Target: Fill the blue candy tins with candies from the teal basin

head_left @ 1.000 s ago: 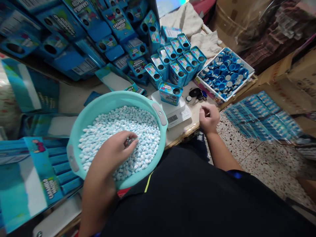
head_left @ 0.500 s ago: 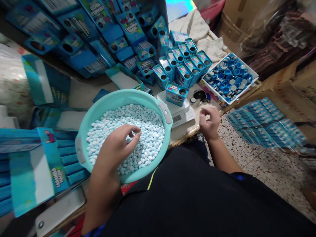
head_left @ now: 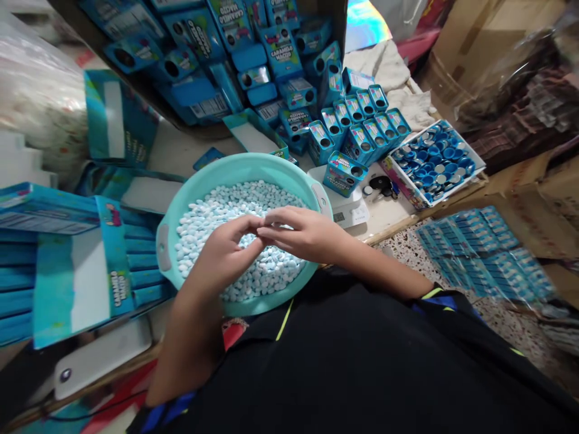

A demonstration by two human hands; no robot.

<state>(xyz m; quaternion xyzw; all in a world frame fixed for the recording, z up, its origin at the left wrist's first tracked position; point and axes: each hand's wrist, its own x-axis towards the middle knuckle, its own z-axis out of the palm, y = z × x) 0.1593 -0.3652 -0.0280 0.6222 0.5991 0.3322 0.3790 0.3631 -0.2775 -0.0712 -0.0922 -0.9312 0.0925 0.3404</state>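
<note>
A round turquoise plastic basin (head_left: 239,167) sits in front of me, filled with small pale blue-and-white candies (head_left: 226,211). My left hand (head_left: 221,256) is curved over the candies, and my right hand (head_left: 301,234) reaches in from the right above the basin. Their fingertips meet over the pile. Whether anything lies between the fingers is hidden. A blue candy tin (head_left: 345,173) stands on a white digital kitchen scale (head_left: 350,211), just past the basin's right rim.
Several blue tins (head_left: 357,129) stand in rows behind the scale, next to a white tray of blue lids (head_left: 434,163). Keys (head_left: 382,185) lie by the scale. Flat blue cartons (head_left: 90,271) are stacked at left, and a bundle of wrapped blue cartons (head_left: 484,253) lies on the speckled floor at right.
My right hand has moved left from beside the scale to over the basin, meeting my left hand. The view has tilted and shifted, while the tin remains on the scale.
</note>
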